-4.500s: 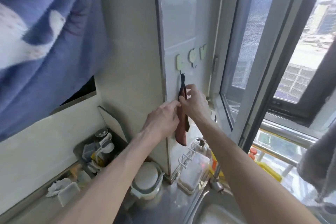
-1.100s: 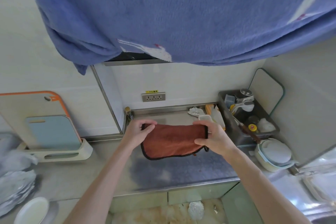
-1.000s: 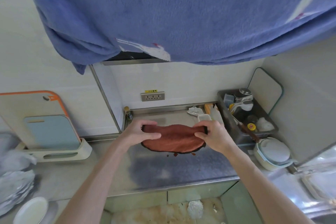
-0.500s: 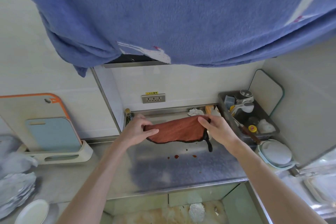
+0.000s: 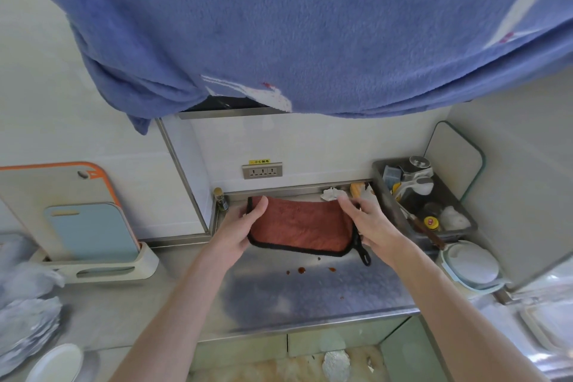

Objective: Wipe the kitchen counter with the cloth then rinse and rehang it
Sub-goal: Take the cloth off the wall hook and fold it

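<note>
Cloth point(image 5: 302, 231) spread flat at the middle of the frame, toward the back of the steel worktop point(image 5: 310, 298), long axis running left to right, black-trimmed near edge facing the lower frame. Left hand point(image 5: 240, 231) curled over the cloth's left end, thumb on top and fingers seemingly tucked under the trim, so gripping that end. Right hand point(image 5: 370, 226) at the right end, fingers bent and loosely spread over the corner; cannot tell whether pinching the fabric or only pressing it down. Hanging loop point(image 5: 363, 253) trailing out just below the right hand. Both hands equally near, one at each end, cloth stretched between them.

Brown drops point(image 5: 300, 270) on the bare steel just below the cloth's near edge, toward the lower middle of the frame. Probably the turning point: a pull straight toward the lower frame would carry the long edge broadside over them.

Open room mostly below the cloth, as far as the worktop's front lip point(image 5: 310, 324). Tight elsewhere: back wall ledge and wall socket point(image 5: 262, 170) just above, small bottle point(image 5: 220, 199) at the upper left corner, crumpled paper point(image 5: 331, 194) touching or nearly touching the far edge, cluttered tray point(image 5: 424, 201) just right of the right hand, lidded bowl point(image 5: 471, 265) at lower right. Sideways strokes likely short; risk of nudging the tray.
</note>
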The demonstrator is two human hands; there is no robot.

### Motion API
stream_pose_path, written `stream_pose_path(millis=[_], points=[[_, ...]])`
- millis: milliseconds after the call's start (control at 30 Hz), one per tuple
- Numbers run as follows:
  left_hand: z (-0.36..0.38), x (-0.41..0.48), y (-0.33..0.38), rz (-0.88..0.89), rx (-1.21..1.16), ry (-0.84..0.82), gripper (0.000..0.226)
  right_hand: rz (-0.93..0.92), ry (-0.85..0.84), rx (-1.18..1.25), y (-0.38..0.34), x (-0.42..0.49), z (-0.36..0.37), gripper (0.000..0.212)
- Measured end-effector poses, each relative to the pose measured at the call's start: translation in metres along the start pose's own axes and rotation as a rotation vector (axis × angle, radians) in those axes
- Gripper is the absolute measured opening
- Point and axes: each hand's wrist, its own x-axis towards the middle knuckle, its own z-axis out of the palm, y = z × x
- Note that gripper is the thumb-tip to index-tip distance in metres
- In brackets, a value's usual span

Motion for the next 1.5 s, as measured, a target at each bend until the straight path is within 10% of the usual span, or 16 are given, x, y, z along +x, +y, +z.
stream_pose_path(millis=[133,633,1133,1500], points=[[-0.004,-0.004,-0.001,-0.233,-0.367,-0.077,0.048,0.025,-0.148,0.292,0.0,-0.005,-0.009,0.027],[0.012,0.002,-0.017,-0.129,-0.155,0.0,0.04,-0.08,0.268,-0.209,0.019,0.003,-0.008,0.049],[0.017,-0.003,-0.03,-0.231,-0.42,0.061,0.052,-0.05,0.102,0.204,0.017,-0.005,-0.005,0.021],[0.037,-0.004,-0.037,-0.145,-0.231,0.003,0.033,-0.381,0.352,-0.517,0.015,-0.002,0.017,0.011]])
